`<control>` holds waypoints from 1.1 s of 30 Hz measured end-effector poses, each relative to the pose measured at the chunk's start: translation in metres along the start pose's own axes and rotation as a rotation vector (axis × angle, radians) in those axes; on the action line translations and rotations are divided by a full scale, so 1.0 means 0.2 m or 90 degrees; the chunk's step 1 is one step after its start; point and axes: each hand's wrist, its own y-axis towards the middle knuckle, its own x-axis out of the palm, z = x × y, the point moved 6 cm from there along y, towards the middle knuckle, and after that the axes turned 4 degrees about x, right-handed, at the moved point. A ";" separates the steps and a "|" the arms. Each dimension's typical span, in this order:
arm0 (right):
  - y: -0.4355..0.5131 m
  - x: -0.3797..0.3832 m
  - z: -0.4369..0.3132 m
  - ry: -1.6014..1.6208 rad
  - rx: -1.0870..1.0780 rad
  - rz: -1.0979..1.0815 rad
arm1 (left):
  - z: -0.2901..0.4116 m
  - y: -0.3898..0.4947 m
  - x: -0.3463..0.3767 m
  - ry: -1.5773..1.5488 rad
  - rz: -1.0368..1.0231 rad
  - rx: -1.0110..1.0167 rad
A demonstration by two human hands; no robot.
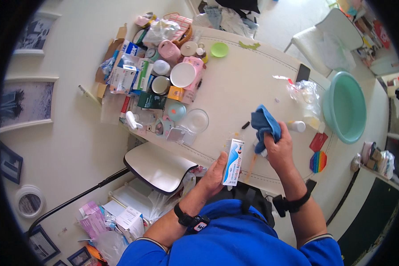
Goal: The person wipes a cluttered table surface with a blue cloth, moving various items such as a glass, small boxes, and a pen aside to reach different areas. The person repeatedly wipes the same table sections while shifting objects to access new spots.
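My left hand (216, 173) grips a white and blue nasal spray carton (233, 162) at the table's near edge, its printed face turned up. In my right hand (281, 146) is a bunched blue cloth (265, 124), held above the table to the right of the carton. A small black cap-like piece (245, 125) lies on the table left of the cloth. To the right of my right hand a white bottle (296, 126) rests on its side. Something white shows partly beneath the cloth, too hidden to identify.
Boxes, cups and lidded containers crowd the left of the white table (232, 79), with a clear glass bowl (197, 120) nearby. A green plastic basin (345, 106), a phone (303, 72), a plastic bag (304, 94) and a rainbow octagonal toy (318, 162) are on the right.
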 end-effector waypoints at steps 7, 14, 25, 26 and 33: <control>-0.25 0.16 -0.07 0.026 0.068 -0.160 | 0.06 0.01 0.02 -0.014 0.049 0.103; -0.38 0.27 -0.09 0.020 0.055 -0.206 | 0.02 0.11 -0.08 -0.030 0.155 0.165; -0.16 0.10 0.00 0.023 -0.002 -0.073 | -0.04 0.03 0.03 0.102 0.027 0.030; -0.15 0.11 0.02 0.045 0.037 -0.104 | -0.04 0.02 0.03 0.087 0.021 0.017; -0.31 0.20 0.01 0.040 0.096 -0.235 | -0.01 0.06 -0.04 0.075 0.168 0.124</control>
